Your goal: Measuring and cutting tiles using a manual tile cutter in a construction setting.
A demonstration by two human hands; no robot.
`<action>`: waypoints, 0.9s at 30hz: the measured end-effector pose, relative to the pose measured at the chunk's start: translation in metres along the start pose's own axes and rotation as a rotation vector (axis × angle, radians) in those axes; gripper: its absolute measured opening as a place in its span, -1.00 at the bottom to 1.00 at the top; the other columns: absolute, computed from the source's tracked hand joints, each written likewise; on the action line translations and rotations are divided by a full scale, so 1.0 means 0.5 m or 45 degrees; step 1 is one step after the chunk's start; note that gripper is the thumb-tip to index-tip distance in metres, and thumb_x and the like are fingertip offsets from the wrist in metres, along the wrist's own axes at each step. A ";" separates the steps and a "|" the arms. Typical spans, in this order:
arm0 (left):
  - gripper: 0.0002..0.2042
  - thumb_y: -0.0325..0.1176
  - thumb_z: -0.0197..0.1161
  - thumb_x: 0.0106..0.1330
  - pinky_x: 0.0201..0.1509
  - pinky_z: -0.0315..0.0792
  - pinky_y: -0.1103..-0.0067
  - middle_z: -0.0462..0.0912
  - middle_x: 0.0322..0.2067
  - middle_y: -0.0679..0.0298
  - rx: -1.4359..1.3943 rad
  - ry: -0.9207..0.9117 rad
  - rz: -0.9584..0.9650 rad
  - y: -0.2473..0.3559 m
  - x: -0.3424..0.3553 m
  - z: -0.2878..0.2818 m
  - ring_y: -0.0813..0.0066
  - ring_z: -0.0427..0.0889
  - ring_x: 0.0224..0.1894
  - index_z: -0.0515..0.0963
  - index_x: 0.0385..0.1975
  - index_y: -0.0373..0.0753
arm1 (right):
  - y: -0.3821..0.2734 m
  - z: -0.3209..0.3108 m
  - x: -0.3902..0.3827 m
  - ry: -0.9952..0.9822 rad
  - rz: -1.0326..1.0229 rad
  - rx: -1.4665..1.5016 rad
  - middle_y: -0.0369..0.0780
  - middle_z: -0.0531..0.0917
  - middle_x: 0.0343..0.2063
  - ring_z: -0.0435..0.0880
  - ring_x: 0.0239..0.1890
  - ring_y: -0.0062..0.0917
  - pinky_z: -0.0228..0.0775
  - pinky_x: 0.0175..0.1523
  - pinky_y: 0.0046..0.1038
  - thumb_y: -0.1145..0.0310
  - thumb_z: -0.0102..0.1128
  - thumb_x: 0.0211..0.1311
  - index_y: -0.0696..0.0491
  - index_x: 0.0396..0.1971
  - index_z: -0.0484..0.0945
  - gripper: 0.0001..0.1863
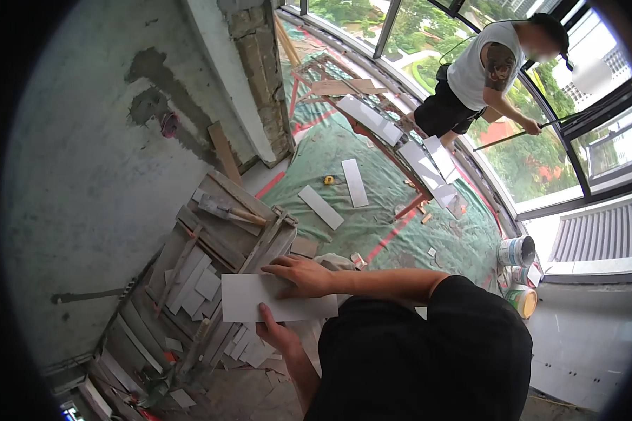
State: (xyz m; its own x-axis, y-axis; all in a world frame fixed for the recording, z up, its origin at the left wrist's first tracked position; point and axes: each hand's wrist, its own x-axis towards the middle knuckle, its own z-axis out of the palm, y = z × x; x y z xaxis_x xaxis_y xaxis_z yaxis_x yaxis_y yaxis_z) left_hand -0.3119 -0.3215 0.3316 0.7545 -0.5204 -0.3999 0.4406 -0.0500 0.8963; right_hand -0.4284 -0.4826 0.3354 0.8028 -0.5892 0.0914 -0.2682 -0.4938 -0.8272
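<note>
A white rectangular tile (242,298) is held between my two hands, over a pile of cut pieces. My left hand (279,335) grips its lower edge, thumb on the face and fingers hidden underneath. From above, my right hand (303,276) holds the upper edge, with fingers reaching past it and the thumb side against the face. Beneath and left of the tile, white offcuts (193,291) lie heaped among wooden boards. A trowel-like tool (232,210) with a wooden handle rests on the boards beyond.
A co-worker (495,67) by the windows holds a long pole (505,140). White panels (371,119) lie on a rusty scaffold frame (404,168). On the green floor sheet (316,165) are two tiles (321,208) and a yellow tape measure (328,180). Buckets (516,251) stand at right.
</note>
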 end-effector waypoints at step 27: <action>-0.53 -0.17 0.22 0.70 0.28 0.66 0.33 0.72 0.21 -0.02 0.764 -0.328 -0.749 -0.564 0.149 0.821 0.18 0.77 0.19 0.51 0.40 -0.38 | 1.484 -1.055 -0.101 0.439 1.110 -0.531 0.11 0.40 0.43 0.43 0.43 0.15 0.33 0.47 0.17 0.05 0.70 -0.18 -0.29 0.56 0.32 0.16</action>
State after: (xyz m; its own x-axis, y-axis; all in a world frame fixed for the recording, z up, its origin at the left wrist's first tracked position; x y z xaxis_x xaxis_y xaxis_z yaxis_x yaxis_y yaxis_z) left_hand -0.5795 -0.6961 0.1277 0.3203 -0.4416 -0.8381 0.3389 -0.7728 0.5366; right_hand -0.9489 -1.1564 0.0097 0.0609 -0.9687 -0.2405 -0.9015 0.0501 -0.4298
